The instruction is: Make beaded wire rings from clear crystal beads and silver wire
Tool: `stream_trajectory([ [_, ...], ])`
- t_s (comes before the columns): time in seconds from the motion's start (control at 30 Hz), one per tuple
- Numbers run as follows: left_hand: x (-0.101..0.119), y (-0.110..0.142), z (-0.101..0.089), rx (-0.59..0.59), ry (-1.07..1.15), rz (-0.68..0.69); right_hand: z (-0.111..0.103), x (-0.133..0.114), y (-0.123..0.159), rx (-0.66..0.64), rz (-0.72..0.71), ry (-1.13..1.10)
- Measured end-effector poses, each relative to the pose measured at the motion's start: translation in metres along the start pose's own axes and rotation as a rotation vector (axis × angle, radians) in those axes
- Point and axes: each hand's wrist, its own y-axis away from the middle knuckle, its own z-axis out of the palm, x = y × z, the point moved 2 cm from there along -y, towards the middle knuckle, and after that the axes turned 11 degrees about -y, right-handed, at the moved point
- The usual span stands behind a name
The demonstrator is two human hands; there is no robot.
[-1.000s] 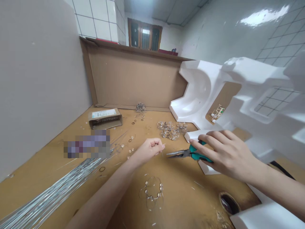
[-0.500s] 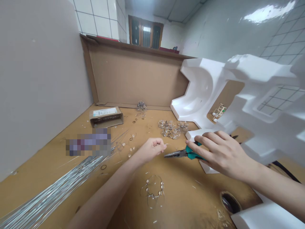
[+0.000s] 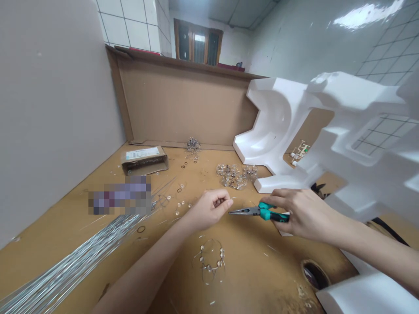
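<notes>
From where I watch through the head camera, my left hand [image 3: 209, 210] is clenched in a tight pinch over the bench [image 3: 262, 257], its fingertips closed on what looks like a thin wire [image 3: 230, 200], too fine to see clearly. My right hand [image 3: 307, 213] grasps the teal handles of a pair of needle-nose pliers [image 3: 251, 211]. The pliers lie level, their closed jaws pointing left, and their tip sits just beside the left fingertips without touching them.

Near the left hand, toward me, lies a loop of wire strung with clear beads [image 3: 209, 264]. Farther away, a tangled cluster of wire rings [image 3: 232, 175] sits on the bench, with a smaller cluster [image 3: 193, 146] against the far edge. To the left, a long bundle of silver wire rods [image 3: 72, 257] runs diagonally toward me, and a small cardboard box [image 3: 144, 160] lies near the back. A blurred patch [image 3: 119, 195] hides whatever is beside the box. Large white foam packaging [image 3: 356, 131] fills the right side, and a sheet of cardboard [image 3: 183, 104] stands along the far edge.
</notes>
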Motion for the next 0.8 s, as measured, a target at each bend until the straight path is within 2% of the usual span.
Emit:
stream_trajectory([
  [0.1, 0.002, 0.001, -0.001, 0.030, -0.113, 0.055, 0.008, 0.003, 0.002, -0.134, 0.182, -0.211],
  [0.23, -0.009, -0.002, 0.001, 0.034, -0.136, 0.006, 0.023, 0.005, 0.007, -0.126, 0.303, -0.495],
  [0.37, -0.023, -0.007, 0.002, 0.040, -0.086, -0.083, 0.052, 0.015, 0.018, -0.163, 0.476, -0.710],
  [0.43, -0.025, -0.009, 0.001, 0.047, -0.037, -0.090, 0.071, 0.018, 0.024, -0.199, 0.512, -0.678],
  [0.5, -0.023, -0.009, 0.000, 0.023, 0.051, -0.070, 0.092, 0.019, 0.029, -0.205, 0.543, -0.517],
  [0.57, -0.019, -0.008, 0.000, -0.050, 0.203, -0.055, 0.113, 0.017, 0.032, -0.162, 0.590, -0.296],
  [0.63, -0.015, -0.006, 0.001, -0.132, 0.375, -0.057, 0.132, 0.012, 0.033, -0.151, 0.591, -0.176],
  [0.73, -0.011, -0.002, 0.000, -0.208, 0.522, -0.056, 0.148, 0.008, 0.032, -0.104, 0.564, -0.137],
  [0.8, -0.008, 0.000, -0.001, -0.250, 0.505, -0.047, 0.147, 0.007, 0.029, -0.074, 0.530, -0.181],
])
